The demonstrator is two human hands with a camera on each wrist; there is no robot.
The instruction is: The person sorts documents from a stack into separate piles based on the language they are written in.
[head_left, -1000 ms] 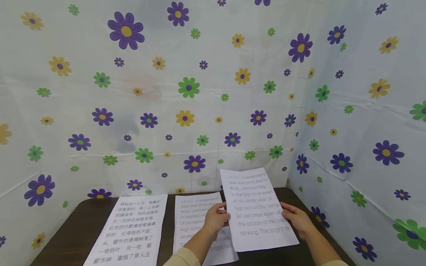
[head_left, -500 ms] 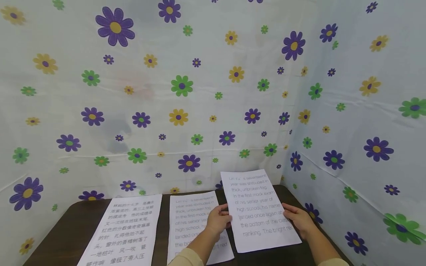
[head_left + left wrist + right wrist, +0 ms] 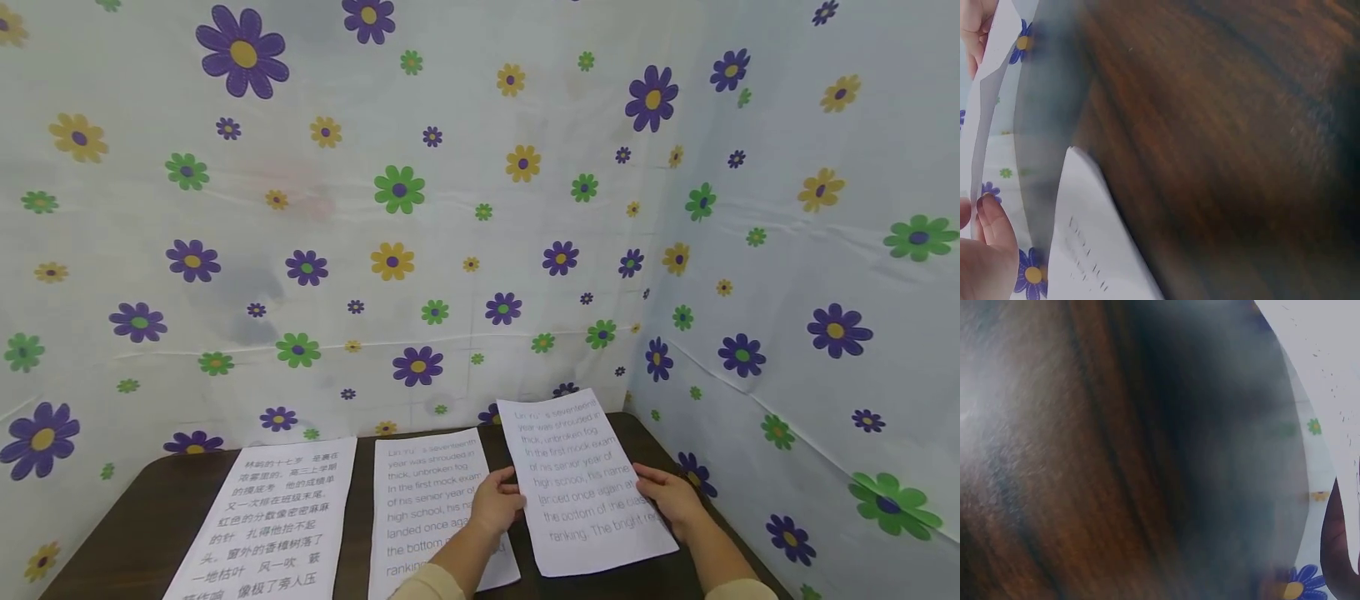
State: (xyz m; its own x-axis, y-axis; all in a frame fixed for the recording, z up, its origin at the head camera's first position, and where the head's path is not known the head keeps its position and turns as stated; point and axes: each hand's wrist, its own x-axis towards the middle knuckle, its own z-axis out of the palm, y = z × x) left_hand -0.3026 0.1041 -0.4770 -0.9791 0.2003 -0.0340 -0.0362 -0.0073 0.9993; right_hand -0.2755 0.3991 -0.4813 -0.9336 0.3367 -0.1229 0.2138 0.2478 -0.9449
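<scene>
Flower-printed cloth [image 3: 450,100] hangs behind and right of your dark tabletop [image 3: 146,508]. A Chinese-text sheet [image 3: 266,525] lies left, an English-text sheet [image 3: 422,500] midway; at right, your left hand [image 3: 495,508] and right hand [image 3: 672,502] pinch opposite edges of a raised English page [image 3: 585,487].

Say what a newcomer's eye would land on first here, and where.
Probably the flowered backdrop, its purple, green and yellow blooms filling most of the head view. Next, the English-printed sheet raised above the dark table at lower right, held by left hand and right hand. Left of it lie a second English sheet and a Chinese-printed sheet.
</scene>
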